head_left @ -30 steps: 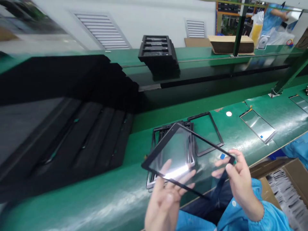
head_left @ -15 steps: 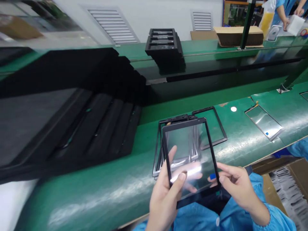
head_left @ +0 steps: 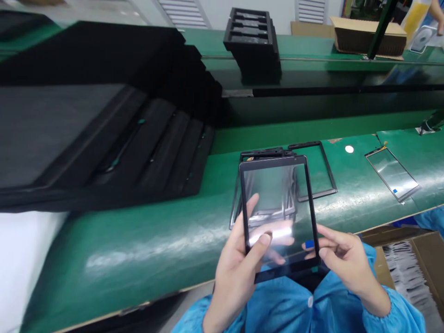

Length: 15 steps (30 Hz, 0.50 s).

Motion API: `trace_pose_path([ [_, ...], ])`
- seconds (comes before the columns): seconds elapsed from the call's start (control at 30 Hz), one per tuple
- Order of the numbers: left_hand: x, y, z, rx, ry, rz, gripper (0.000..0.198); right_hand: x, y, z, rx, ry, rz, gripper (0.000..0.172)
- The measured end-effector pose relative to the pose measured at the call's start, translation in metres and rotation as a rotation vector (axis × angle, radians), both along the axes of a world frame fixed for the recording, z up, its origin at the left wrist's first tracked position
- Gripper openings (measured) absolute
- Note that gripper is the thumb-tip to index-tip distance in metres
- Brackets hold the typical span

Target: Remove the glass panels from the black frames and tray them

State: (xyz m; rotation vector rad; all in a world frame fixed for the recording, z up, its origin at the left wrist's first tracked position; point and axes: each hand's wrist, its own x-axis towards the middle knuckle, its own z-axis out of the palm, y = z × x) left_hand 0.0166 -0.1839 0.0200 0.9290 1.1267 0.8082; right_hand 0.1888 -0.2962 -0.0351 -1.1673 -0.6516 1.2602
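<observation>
A clear glass panel with a black border (head_left: 277, 199) is held up over the front edge of the green bench. My left hand (head_left: 243, 259) grips its left side, thumb on the front and fingers spread behind the glass. At the lower right edge, my right hand (head_left: 343, 259) pinches the panel near a small blue tab (head_left: 309, 244). Partly hidden behind the panel are several stacked black frames (head_left: 236, 208). One more black frame (head_left: 329, 173) lies just to their right.
Large black foam trays (head_left: 166, 138) are stacked at the left. Another glass panel (head_left: 391, 173) lies on the green bench (head_left: 156, 245) at the right. Black trays (head_left: 251, 32) and a cardboard box (head_left: 367, 39) stand on the back shelf. An open carton (head_left: 426, 259) sits lower right.
The view has tilted down and shifted left, so the bench items appear higher and further right. Both hands keep their hold on the panel, which looks slightly more upright.
</observation>
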Motion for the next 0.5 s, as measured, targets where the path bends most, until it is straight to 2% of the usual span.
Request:
trace_pose_path([
  [0.2, -0.006, -0.002, 0.002, -0.009, -0.029, 0.028, 0.106, -0.009, 0.006, -0.007, -0.027, -0.06, 0.031, 0.047],
  [0.37, -0.012, 0.001, -0.007, -0.031, -0.048, 0.047, 0.103, -0.005, 0.011, -0.005, -0.018, -0.065, 0.171, 0.071],
  [0.5, -0.017, 0.006, -0.013, -0.053, -0.071, 0.03, 0.109, -0.005, 0.014, -0.004, 0.0, -0.064, 0.192, 0.077],
])
